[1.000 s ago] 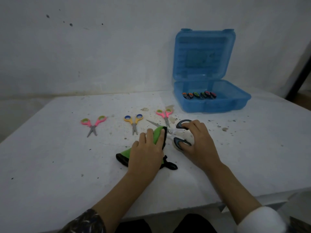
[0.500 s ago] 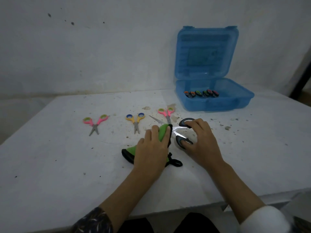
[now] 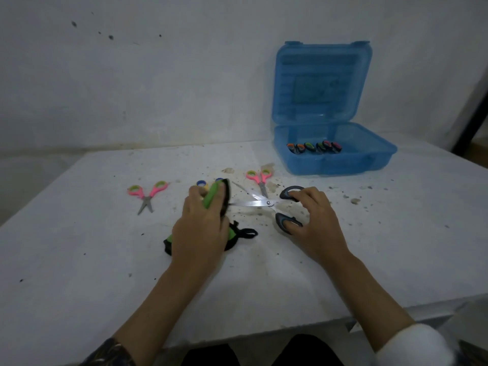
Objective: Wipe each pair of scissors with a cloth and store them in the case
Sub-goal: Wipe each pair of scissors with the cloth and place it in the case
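Note:
Large grey-handled scissors [image 3: 266,203] lie spread wide on the white table [image 3: 79,260]. My right hand [image 3: 314,220] grips both handle loops. My left hand [image 3: 203,225] holds a green cloth with black trim [image 3: 211,196], pinched around the tip end of the lower blade. The upper blade points up and left, bare. Small pink scissors [image 3: 146,194] lie at the left, another pink pair [image 3: 260,179] behind the blades. Yellow scissors with blue loops [image 3: 202,183] are mostly hidden behind my left hand. The blue case [image 3: 369,159] stands open at the back right with several scissor handles [image 3: 314,147] inside.
Dirt specks and small crumbs are scattered over the table around the scissors. The table's front edge runs just below my forearms. A wall stands close behind the table. A dark post leans at the far right.
My left hand slid the cloth leftward along the blade, from near the pivot out to the tip. The blades have spread wider, and my right hand shifted slightly right with the handles.

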